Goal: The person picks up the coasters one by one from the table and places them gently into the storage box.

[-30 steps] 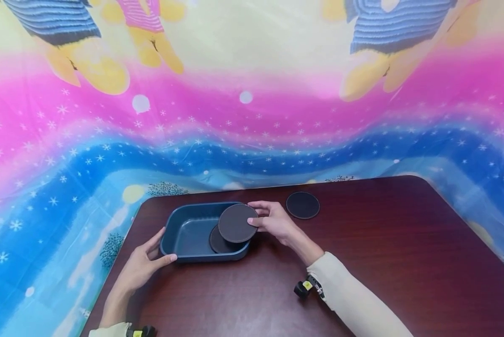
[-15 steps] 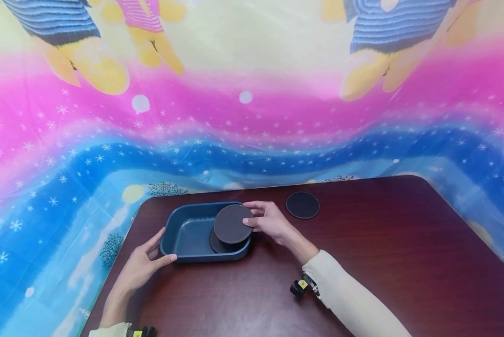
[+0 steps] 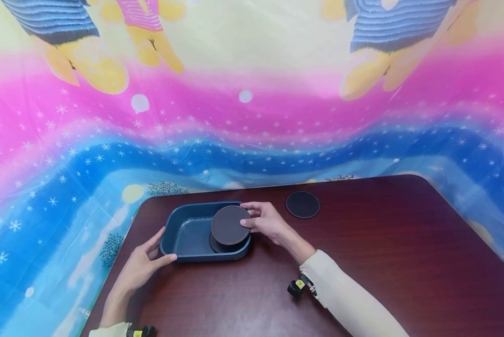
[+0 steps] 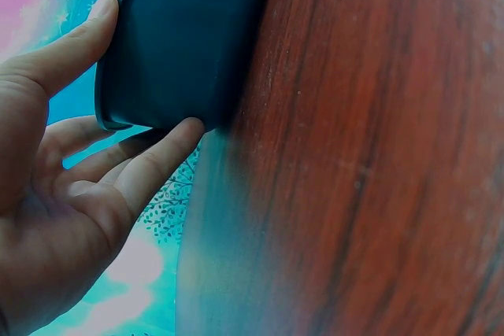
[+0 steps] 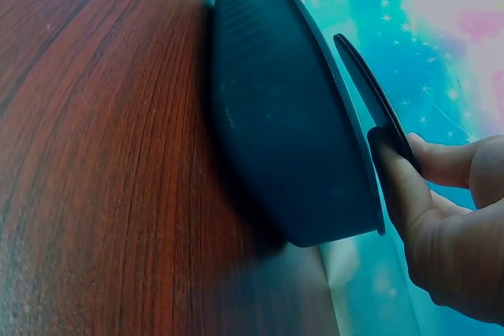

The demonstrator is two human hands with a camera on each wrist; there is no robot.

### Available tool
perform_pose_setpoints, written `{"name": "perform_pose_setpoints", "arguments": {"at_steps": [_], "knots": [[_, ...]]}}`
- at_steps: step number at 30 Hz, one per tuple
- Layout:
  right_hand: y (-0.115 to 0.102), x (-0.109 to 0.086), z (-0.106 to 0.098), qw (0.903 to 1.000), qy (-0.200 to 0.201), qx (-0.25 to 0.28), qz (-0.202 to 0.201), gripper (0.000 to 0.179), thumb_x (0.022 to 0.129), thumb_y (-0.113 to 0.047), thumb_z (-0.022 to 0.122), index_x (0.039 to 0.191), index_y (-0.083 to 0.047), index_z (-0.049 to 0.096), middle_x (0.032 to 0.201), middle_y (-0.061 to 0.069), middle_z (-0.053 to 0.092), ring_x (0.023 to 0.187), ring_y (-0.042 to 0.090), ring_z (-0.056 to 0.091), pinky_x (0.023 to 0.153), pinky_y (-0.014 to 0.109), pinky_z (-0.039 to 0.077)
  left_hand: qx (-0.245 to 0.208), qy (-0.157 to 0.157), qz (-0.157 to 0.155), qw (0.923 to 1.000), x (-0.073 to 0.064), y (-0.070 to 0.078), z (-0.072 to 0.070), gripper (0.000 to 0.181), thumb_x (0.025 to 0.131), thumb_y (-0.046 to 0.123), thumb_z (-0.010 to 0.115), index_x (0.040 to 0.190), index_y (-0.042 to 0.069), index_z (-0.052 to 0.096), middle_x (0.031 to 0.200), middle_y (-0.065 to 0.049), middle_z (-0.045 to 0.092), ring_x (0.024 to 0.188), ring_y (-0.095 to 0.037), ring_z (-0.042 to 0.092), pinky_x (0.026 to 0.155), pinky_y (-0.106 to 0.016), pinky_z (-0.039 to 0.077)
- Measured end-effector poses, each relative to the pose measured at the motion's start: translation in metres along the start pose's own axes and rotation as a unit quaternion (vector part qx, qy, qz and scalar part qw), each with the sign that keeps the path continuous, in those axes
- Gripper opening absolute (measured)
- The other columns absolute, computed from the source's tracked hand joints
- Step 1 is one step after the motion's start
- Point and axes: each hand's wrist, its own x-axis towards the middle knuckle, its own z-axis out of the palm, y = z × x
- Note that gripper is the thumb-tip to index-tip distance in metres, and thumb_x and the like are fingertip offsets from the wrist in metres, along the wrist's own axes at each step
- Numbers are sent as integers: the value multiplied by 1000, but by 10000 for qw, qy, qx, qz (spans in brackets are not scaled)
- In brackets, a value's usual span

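My right hand (image 3: 268, 223) pinches a round dark-brown coaster (image 3: 230, 225) between thumb and fingers, just above the right end of a dark blue basin (image 3: 209, 257). In the right wrist view this coaster (image 5: 374, 88) appears edge-on, apart from the basin's rim. Beneath it, a second coaster (image 3: 215, 245) lies inside the basin, mostly hidden by the held one. My left hand (image 3: 139, 267) holds the basin's left end, thumb at the near corner and fingers along the side. The left wrist view shows its thumb (image 4: 87, 37) at the rim and a fingertip low on the basin's wall.
A third coaster (image 3: 303, 204) lies flat on the reddish-brown wooden table (image 3: 382, 243), near its back edge and right of the basin. Behind the table hangs a colourful patterned cloth (image 3: 252, 121). Each forearm carries a small black wrist camera.
My right hand has shifted slightly left with its coaster, which covers more of the one in the basin. The left hand and the basin have stayed put.
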Motion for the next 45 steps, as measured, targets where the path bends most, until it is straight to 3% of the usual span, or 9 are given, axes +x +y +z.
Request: {"name": "perform_pose_setpoints", "arguments": {"at_steps": [20, 34, 45], "knots": [[-2, 1, 5, 9996, -59, -284, 10, 53, 98, 2, 74, 150, -3, 62, 123, 22, 75, 91, 14, 78, 89, 42, 66, 42, 30, 87, 9999, 1, 2, -1, 96, 98, 33, 82, 173, 22, 23, 168, -24, 41, 147, -41, 55, 104, -40, 61], [-3, 4, 8, 9955, -26, -950, 25, 49, 97, -1, 77, 144, -6, 68, 122, 18, 78, 88, 14, 77, 78, 35, 66, 48, -1, -5, 10000, 0, 2, -1, 95, 99, 33, 80, 173, 23, 22, 167, -25, 43, 147, -40, 55, 103, -37, 61], [-8, 2, 14, 9921, 61, -1253, -7, 48, 96, -1, 79, 143, -5, 69, 120, 17, 79, 86, 14, 76, 73, 33, 65, 28, -28, -130, 9999, -3, 3, 1, 96, 99, 33, 80, 174, 23, 21, 168, -25, 41, 147, -41, 54, 104, -41, 61]]}}
